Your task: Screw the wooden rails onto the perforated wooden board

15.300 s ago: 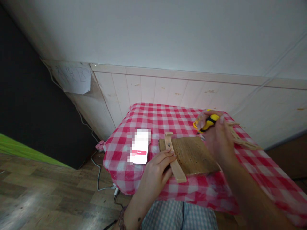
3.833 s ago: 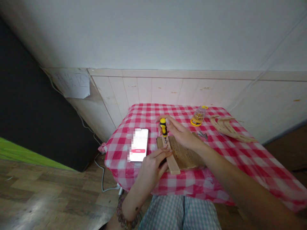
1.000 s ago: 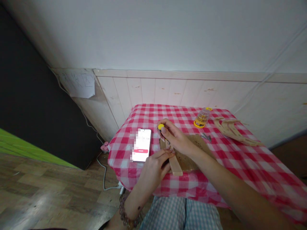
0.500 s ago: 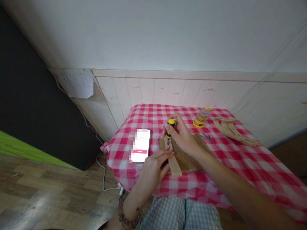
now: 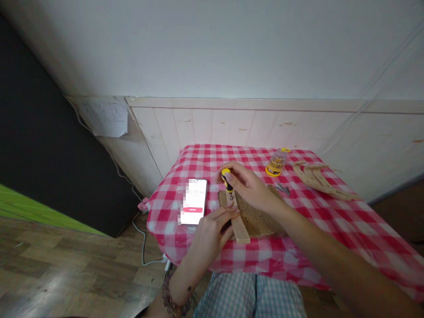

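My right hand (image 5: 249,185) is curled around the yellow-and-black screwdriver (image 5: 226,177), fingers and thumb closed on its handle. The tool leans slightly, its metal shank going down to the far end of the wooden strip (image 5: 240,229). I can't tell whether the tip is seated in anything. My left hand (image 5: 213,229) is partly closed and grips the strip, fingertips on its middle and thumb at its side.

I count one screwdriver, one strip under my fingers, one flat board (image 5: 261,218), one phone (image 5: 195,201) and one clear container (image 5: 277,161) with a yellow base. At least two curved wooden pieces (image 5: 313,177) overlap; the slim metal pieces (image 5: 282,190) are several, too small to count.

The strip is pale, smooth and straight-edged along its near part. It lies over the board's left side, its near end past the board's edge and pointing between five and six o'clock. The board is browner and dotted with small dark holes. From its middle, the phone is at nine o'clock, the container at one, the metal pieces between one and two, and the curved pieces at two, all on my red-and-white checked tablecloth (image 5: 175,176).
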### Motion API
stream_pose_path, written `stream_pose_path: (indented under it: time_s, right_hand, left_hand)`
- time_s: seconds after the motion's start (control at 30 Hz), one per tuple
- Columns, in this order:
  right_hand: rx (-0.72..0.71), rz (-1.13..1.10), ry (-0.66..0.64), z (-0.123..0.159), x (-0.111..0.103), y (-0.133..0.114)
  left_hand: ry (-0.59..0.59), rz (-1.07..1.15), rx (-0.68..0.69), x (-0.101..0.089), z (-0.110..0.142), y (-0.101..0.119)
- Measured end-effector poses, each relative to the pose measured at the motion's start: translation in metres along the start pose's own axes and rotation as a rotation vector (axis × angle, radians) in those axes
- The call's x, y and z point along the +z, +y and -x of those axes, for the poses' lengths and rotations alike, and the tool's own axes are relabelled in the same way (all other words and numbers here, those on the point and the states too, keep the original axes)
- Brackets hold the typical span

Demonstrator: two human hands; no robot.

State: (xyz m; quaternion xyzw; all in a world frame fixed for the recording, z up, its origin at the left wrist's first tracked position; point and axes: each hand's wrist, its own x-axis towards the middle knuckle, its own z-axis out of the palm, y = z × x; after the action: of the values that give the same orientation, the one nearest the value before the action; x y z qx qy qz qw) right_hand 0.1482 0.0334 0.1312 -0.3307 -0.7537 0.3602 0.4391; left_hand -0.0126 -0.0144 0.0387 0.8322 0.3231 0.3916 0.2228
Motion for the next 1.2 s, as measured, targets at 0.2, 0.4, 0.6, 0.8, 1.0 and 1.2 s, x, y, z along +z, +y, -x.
stream_pose_path:
  time_s: [0.2, 0.4, 0.6, 0.8, 1.0, 1.2]
  right_hand:
    - [0.017, -0.031, 0.152, 0.000, 0.003, 0.008]
    - [0.015, -0.179, 0.145, 0.003, 0.006, 0.015]
    - [0.080, -0.248, 0.041, 0.000, 0.009, 0.015]
    - [0.088, -0.186, 0.040, -0.002, 0.006, 0.008]
    - [0.037, -0.134, 0.076, -0.004, 0.000, 0.006]
    - [0.047, -0.251, 0.007, -0.004, 0.002, 0.009]
  left_hand:
    - [-0.001, -0.007, -0.002, 0.000, 0.000, -0.001]
    - [0.001, 0.003, -0.017, 0.001, 0.000, 0.000]
    - [-0.010, -0.004, -0.016, -0.001, 0.000, 0.001]
    - [-0.002, -0.007, 0.000, 0.001, 0.000, 0.000]
    - [0.003, 0.006, 0.017, 0.001, 0.000, 0.000]
    - [0.006, 0.003, -0.002, 0.001, 0.000, 0.001]
